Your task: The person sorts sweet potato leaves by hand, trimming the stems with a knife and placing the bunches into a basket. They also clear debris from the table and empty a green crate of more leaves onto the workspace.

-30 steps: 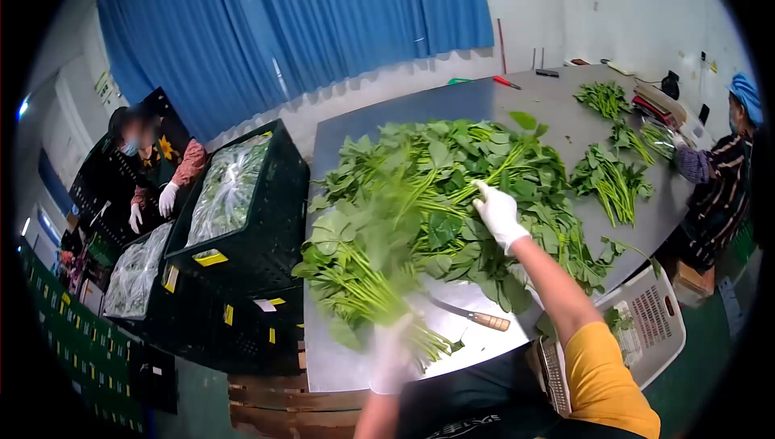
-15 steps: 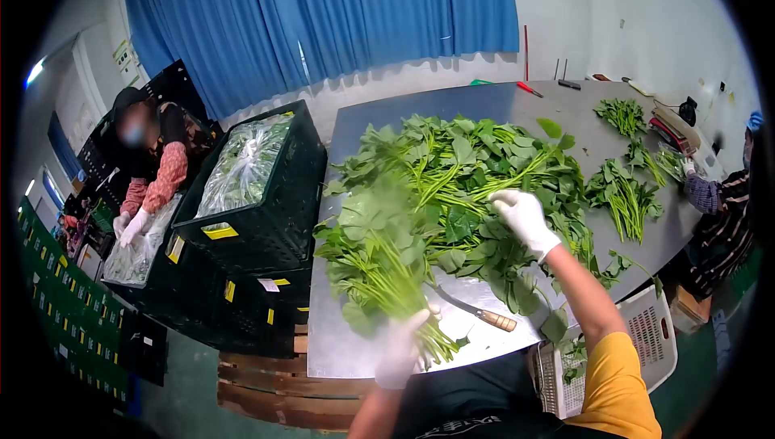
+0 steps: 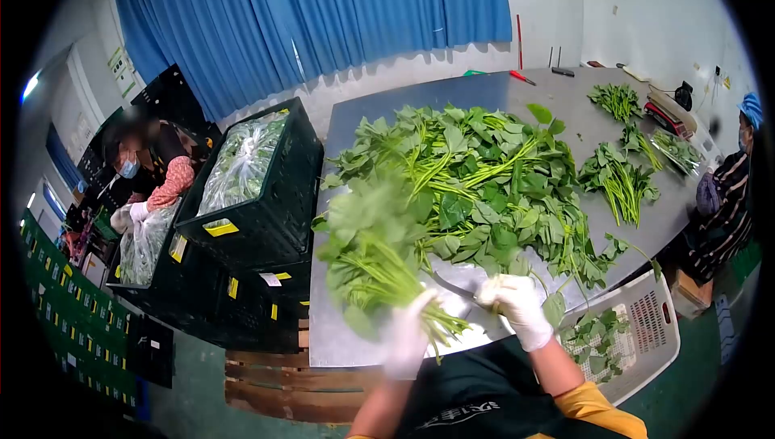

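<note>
My left hand [image 3: 408, 332], in a white glove and blurred by motion, is closed round the lower stems of a bunch of leafy greens [image 3: 375, 257]. The leaves point away from me and the cut stem ends stick out to the right of the hand. My gloved right hand [image 3: 515, 306] is wrapped round the handle of a knife [image 3: 452, 286] at the table's near edge. Its blade points left toward the stems, and the handle is hidden in the fingers. Beyond both hands spreads a large heap of the same greens [image 3: 484, 172].
The metal table [image 3: 343, 350] also bears smaller bunches [image 3: 617, 184] on the right and red-handled scissors [image 3: 521, 77] at the back. Dark crates [image 3: 295, 189] stand left; a white basket [image 3: 658, 342] with leaves stands at right. One co-worker [image 3: 157, 160] is left, another [image 3: 726, 209] right.
My right hand has come back from the heap to the near edge and taken hold of the knife. The left hand still holds the bunch, now slightly further right. The left co-worker has bent lower.
</note>
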Motion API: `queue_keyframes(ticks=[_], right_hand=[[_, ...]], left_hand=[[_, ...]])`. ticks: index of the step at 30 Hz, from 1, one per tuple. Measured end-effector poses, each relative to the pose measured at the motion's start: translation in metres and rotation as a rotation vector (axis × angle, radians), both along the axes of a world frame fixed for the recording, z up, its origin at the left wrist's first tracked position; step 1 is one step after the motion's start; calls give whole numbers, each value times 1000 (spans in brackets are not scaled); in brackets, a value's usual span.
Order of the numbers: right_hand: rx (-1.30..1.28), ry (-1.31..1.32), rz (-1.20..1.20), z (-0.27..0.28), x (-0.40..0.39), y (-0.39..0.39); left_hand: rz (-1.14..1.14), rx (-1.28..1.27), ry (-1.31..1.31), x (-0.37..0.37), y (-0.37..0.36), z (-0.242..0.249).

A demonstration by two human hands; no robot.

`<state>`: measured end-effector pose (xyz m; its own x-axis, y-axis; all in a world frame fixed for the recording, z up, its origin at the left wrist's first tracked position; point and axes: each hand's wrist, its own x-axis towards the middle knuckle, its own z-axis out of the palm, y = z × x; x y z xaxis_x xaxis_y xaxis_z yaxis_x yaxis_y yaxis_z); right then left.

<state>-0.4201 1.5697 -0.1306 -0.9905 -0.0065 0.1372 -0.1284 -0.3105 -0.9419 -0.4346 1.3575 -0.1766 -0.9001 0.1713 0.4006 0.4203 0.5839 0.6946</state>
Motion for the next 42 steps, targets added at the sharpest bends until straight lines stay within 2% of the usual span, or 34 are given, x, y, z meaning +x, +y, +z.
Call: queue_keyframes(ticks=[1, 3, 4, 5, 6, 7, 9, 10, 11, 12, 13, 14, 15, 16, 17, 19, 20, 21, 23, 26, 28, 29, 31, 32, 33, 34, 35, 37, 38, 39, 41, 42], right_hand=[[-323, 88, -89, 7, 15, 13], [-941, 513, 164, -33, 21, 82], [-1133, 693, 158, -7, 32, 95], [-1201, 797, 178, -17, 31, 121], [-1196, 781, 209, -5, 30, 123], [-1191, 767, 243, 13, 22, 123], [-1000, 545, 332, 6, -24, 119], [-816, 307, 189, 14, -47, 103], [-130, 109, -96, 27, -71, 89], [231, 29, -130, 39, -93, 79], [495, 156, -256, 13, -139, 77], [736, 336, -429, 5, -170, 75], [1088, 482, -588, -1, -197, 76], [1465, 371, -576, 4, -223, 77], [1766, 391, -614, -16, -256, 84], [2035, 301, -639, -35, -288, 95], [2052, 211, -611, -32, -294, 96], [2070, 122, -578, -33, -301, 98], [2126, 121, -638, -43, -315, 103], [2190, 250, -625, -20, -297, 111], [2091, 320, -695, 2, -280, 122], [2042, 345, -726, 16, -271, 129], [1851, 685, -811, 49, -240, 140], [1833, 617, -706, 78, -216, 130], [1756, 767, -605, 97, -199, 128], [1558, 762, -444, 119, -178, 116], [1353, 748, -289, 131, -164, 106], [1190, 933, -103, 118, -163, 102], [1153, 925, -19, 113, -158, 98], [1269, 808, 83, 99, -164, 103], [1819, 1041, 75, 71, -177, 120], [1826, 920, 78, 71, -164, 118]], left_hand=[[-3, 0, 9, -2, -4, 8], [167, 733, -97, -3, 0, 24], [202, 823, -119, -7, -2, 20], [236, 909, -145, -11, -7, 16], [168, 1401, -441, -9, -10, 37], [115, 1534, -420, -10, -7, 34], [10, 1579, -506, -11, -4, 30], [-4, 1575, -510, -9, -3, 31], [38, 1517, -584, -8, -1, 33], [75, 1455, -653, -7, 0, 34], [-54, 1497, -698, -5, -3, 28], [-38, 1475, -695, -5, -6, 21], [-20, 1453, -692, -6, -7, 17], [31, 1425, -692, -2, -7, 24], [19, 1420, -693, 1, -8, 27], [44, 1325, -582, 2, -14, 27], [64, 1418, -610, -3, -21, 15], [49, 1393, -612, -4, -25, 15], [131, 1374, -632, -2, -30, 19], [156, 1360, -597, 1, -36, 20], [110, 1349, -587, 2, -42, 18], [166, 1298, -551, 3, -42, 15], [127, 1348, -552, 0, -47, -1], [126, 1352, -563, 0, -44, 3], [147, 1358, -604, -1, -41, 11], [172, 1362, -645, 1, -39, 15], [76, 1424, -629, -5, -39, -4], [122, 1389, -644, -8, -22, 2], [95, 1372, -651, -9, -15, 3], [70, 1353, -661, -8, -8, 3], [42, 1333, -707, -7, 1, 7], [41, 1309, -694, -7, 1, 7]])
